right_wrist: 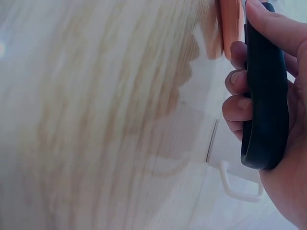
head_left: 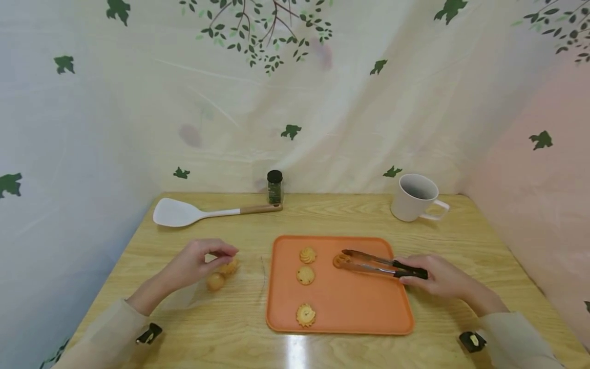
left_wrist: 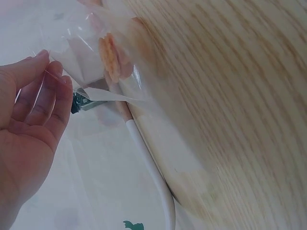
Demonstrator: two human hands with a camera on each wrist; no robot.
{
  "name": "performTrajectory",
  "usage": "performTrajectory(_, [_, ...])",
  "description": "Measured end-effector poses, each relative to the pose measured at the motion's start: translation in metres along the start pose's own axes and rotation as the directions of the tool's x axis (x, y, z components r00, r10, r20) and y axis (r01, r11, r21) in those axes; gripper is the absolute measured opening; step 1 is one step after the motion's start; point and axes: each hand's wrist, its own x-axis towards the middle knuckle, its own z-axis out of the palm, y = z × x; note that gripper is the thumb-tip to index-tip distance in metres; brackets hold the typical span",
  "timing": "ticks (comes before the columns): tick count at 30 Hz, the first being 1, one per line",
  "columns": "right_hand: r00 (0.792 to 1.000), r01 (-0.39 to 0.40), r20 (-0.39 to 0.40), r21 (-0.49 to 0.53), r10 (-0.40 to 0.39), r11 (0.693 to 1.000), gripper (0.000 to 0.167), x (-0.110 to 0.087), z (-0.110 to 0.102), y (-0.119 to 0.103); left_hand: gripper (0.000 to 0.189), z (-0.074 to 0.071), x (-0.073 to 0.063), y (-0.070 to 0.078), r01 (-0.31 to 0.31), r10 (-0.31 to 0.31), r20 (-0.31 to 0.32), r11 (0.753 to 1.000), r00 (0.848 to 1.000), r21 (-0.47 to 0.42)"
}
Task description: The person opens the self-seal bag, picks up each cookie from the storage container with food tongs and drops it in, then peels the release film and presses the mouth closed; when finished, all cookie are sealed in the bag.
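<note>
My left hand (head_left: 195, 262) pinches the edge of a clear plastic bag (left_wrist: 79, 62) between thumb and fingers, left of the tray. Cookies (head_left: 215, 281) show through the bag, down by the tabletop. On the right, my right hand (head_left: 438, 281) grips the black handles (right_wrist: 266, 96) of metal tongs (head_left: 375, 258). The tongs' tips lie at either side of a browner ring-shaped cookie (head_left: 338, 261) over the orange tray (head_left: 345, 307). Along the tray's left side sit a swirled cookie (head_left: 308, 254), a round speckled one (head_left: 305, 275) and a scalloped one (head_left: 306, 314).
A white spatula (head_left: 177, 212) with a wooden handle lies at the back left. Beside its handle end stands a black-capped spice jar (head_left: 274, 188). At the back right is a white mug (head_left: 410, 200). A leaf-patterned curtain (head_left: 221, 154) borders the wooden table (head_left: 230, 333).
</note>
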Motion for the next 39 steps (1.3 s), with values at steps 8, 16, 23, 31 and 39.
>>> performTrajectory(8, [0.999,-0.051,-0.007,0.008,0.052,0.999,0.044,0.001,-0.001,-0.004,0.029,0.001,0.002,0.0,-0.001,0.001,0.005,1.0,1.0,0.002])
performTrajectory(16, [0.999,-0.028,-0.014,0.007,0.028,1.0,0.044,0.017,-0.001,-0.017,0.029,0.001,0.003,0.0,0.003,-0.003,0.008,1.0,1.0,0.0])
performTrajectory(23, [0.998,0.031,0.048,0.018,-0.032,0.999,0.045,0.047,0.003,-0.032,0.03,0.001,0.002,0.001,0.007,-0.007,0.004,1.0,1.0,0.011])
performTrajectory(31, [0.984,0.065,0.156,0.108,-0.082,0.992,0.05,0.097,0.014,-0.05,0.03,0.001,0.004,0.002,0.007,-0.007,0.008,1.0,1.0,0.016])
performTrajectory(39, [0.955,0.101,0.266,0.126,-0.132,0.987,0.044,0.146,0.034,-0.073,0.027,0.0,0.002,0.002,0.0,0.0,0.012,1.0,1.0,0.008])
